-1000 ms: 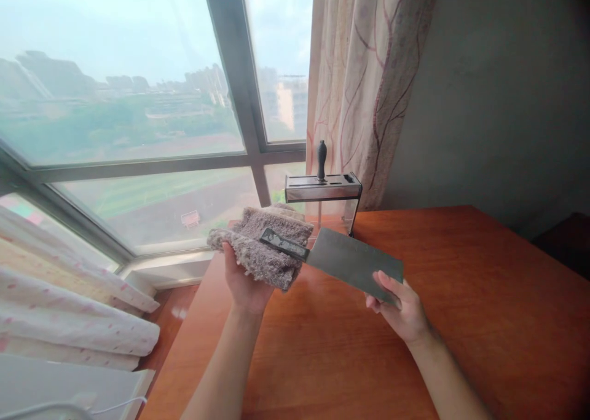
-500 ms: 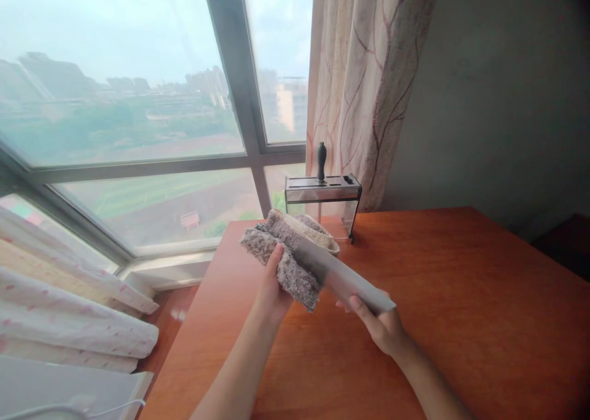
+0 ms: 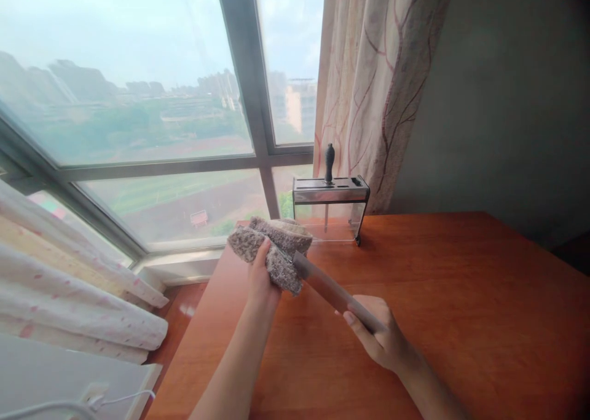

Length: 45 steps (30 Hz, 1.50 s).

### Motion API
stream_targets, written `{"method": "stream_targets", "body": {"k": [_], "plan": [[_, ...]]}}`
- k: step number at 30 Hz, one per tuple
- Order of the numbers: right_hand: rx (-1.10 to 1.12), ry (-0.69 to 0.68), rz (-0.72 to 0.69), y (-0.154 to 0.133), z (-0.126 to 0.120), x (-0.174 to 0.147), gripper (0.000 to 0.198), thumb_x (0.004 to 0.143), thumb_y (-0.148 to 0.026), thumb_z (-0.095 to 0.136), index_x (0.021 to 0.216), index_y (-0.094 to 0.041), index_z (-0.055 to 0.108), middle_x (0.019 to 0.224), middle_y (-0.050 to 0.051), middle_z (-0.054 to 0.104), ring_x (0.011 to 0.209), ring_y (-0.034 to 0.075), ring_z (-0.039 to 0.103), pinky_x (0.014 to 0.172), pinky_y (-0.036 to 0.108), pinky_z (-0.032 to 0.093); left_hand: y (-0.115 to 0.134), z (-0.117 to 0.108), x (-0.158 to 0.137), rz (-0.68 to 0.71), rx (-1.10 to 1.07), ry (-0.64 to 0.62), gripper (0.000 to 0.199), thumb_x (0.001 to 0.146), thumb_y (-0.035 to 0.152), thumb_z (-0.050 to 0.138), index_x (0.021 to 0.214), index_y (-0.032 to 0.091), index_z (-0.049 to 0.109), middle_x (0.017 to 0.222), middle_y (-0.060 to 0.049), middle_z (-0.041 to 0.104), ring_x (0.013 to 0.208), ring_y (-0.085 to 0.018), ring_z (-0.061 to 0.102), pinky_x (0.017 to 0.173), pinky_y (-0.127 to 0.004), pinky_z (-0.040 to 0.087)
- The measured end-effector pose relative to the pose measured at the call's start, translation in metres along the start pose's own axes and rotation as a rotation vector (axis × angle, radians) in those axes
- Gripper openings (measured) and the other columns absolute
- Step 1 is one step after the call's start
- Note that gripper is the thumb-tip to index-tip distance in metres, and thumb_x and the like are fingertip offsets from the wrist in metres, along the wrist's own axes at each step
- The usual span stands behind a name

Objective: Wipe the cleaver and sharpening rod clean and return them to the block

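Observation:
My left hand point(image 3: 263, 278) is wrapped around a fluffy grey-brown cloth point(image 3: 283, 267), with the thumb on top. The cloth is folded, and a paler beige part shows at its back. In my right hand point(image 3: 375, 328) is a kitchen knife with a broad, flat grey blade point(image 3: 329, 285). It slants up and to the left, and its far end meets the right side of the cloth. The knife's handle is hidden by my fingers. Both hands are above the wooden table.
Behind the cloth, a clear-sided knife block point(image 3: 330, 190) with a metal top stands near the table's back edge, holding a black-handled tool point(image 3: 329, 162). Beyond are windows and a curtain point(image 3: 364, 88). The reddish-brown table point(image 3: 442, 297) stretches right.
The knife has slid out of the cloth's fold down and to the right, and its blade has turned more edge-on. My left hand and the cloth have shifted slightly left. The view has moved a little.

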State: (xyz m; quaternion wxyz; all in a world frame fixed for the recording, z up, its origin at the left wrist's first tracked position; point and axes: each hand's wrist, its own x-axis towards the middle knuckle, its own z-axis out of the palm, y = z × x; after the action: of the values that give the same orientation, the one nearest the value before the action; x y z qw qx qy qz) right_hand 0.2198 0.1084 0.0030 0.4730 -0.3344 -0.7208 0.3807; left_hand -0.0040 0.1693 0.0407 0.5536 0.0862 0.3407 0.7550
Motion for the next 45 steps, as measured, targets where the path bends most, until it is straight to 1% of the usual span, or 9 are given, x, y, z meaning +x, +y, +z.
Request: {"method": "stream_targets", "body": {"k": [4,10,16,24,30,35,39,42,45], "plan": [[0.02,0.03,0.03,-0.001,0.002,0.001,0.026,0.082,-0.039,0.064,0.064,-0.021,0.068,0.057,0.004,0.059,0.058,0.02,0.058,0.06,0.031,0.044,-0.009,0.0,-0.005,-0.023,-0.005,-0.017,0.036,0.078,0.026,0.067,0.112,0.014,0.061,0.093,-0.007,0.073,0.084,-0.021,0.07,0.082,-0.032,0.054],[-0.005,0.04,0.064,-0.002,0.005,0.002,0.028,0.083,-0.038,0.061,0.062,-0.02,0.067,0.059,0.004,0.06,0.057,0.019,0.057,0.059,0.031,0.045,-0.03,0.007,-0.026,-0.151,0.073,-0.048,0.037,0.077,0.03,0.069,0.11,0.015,0.063,0.095,-0.008,0.073,0.088,-0.024,0.069,0.083,-0.035,0.054],[0.07,0.159,0.164,0.002,0.007,-0.001,0.029,0.08,-0.042,0.064,0.061,-0.02,0.065,0.057,0.003,0.06,0.055,0.019,0.056,0.054,0.03,0.045,-0.041,0.01,-0.039,-0.308,0.087,-0.12,0.039,0.077,0.039,0.067,0.108,0.015,0.064,0.098,-0.009,0.073,0.094,-0.026,0.068,0.086,-0.036,0.053],[0.175,0.099,0.227,0.0,0.002,0.0,0.03,0.076,-0.047,0.067,0.061,-0.021,0.067,0.057,0.004,0.062,0.057,0.021,0.06,0.056,0.031,0.05,-0.029,0.006,-0.022,-0.264,0.021,-0.08,0.035,0.077,0.034,0.068,0.105,0.014,0.065,0.096,-0.009,0.074,0.091,-0.026,0.069,0.087,-0.038,0.054],[0.224,0.038,0.361,-0.005,0.002,-0.004,0.038,0.086,-0.047,0.056,0.068,-0.017,0.069,0.061,0.006,0.067,0.055,0.018,0.059,0.052,0.027,0.046,-0.005,-0.001,-0.003,-0.127,-0.075,-0.044,0.036,0.081,0.035,0.062,0.109,0.013,0.064,0.095,-0.009,0.073,0.091,-0.025,0.069,0.089,-0.039,0.053],[0.474,0.161,0.42,-0.001,0.0,-0.001,0.037,0.084,-0.05,0.057,0.075,-0.016,0.067,0.058,0.006,0.068,0.046,0.015,0.054,0.047,0.027,0.043,-0.004,0.0,-0.007,-0.096,-0.13,-0.147,0.043,0.084,0.04,0.058,0.12,0.015,0.06,0.107,-0.01,0.071,0.102,-0.026,0.065,0.095,-0.039,0.048],[0.64,0.227,0.431,0.004,-0.004,0.002,0.035,0.084,-0.047,0.058,0.067,-0.017,0.065,0.053,0.004,0.066,0.043,0.015,0.054,0.043,0.026,0.041,-0.009,0.004,-0.021,-0.182,-0.158,-0.261,0.048,0.085,0.048,0.054,0.123,0.019,0.059,0.113,-0.009,0.069,0.111,-0.029,0.06,0.099,-0.042,0.045],[0.717,0.285,0.43,0.003,-0.007,0.004,0.035,0.085,-0.044,0.059,0.063,-0.018,0.064,0.051,0.004,0.064,0.043,0.014,0.053,0.042,0.025,0.04,-0.009,0.003,-0.029,-0.245,-0.151,-0.321,0.046,0.084,0.049,0.054,0.12,0.021,0.061,0.109,-0.008,0.071,0.112,-0.03,0.06,0.098,-0.044,0.044],[0.752,0.358,0.423,0.003,-0.009,0.005,0.031,0.084,-0.042,0.06,0.064,-0.018,0.064,0.05,0.002,0.063,0.044,0.013,0.052,0.042,0.024,0.038,-0.005,-0.001,-0.031,-0.249,-0.138,-0.334,0.034,0.082,0.04,0.057,0.11,0.021,0.066,0.099,-0.005,0.073,0.102,-0.028,0.064,0.093,-0.041,0.047]]}}
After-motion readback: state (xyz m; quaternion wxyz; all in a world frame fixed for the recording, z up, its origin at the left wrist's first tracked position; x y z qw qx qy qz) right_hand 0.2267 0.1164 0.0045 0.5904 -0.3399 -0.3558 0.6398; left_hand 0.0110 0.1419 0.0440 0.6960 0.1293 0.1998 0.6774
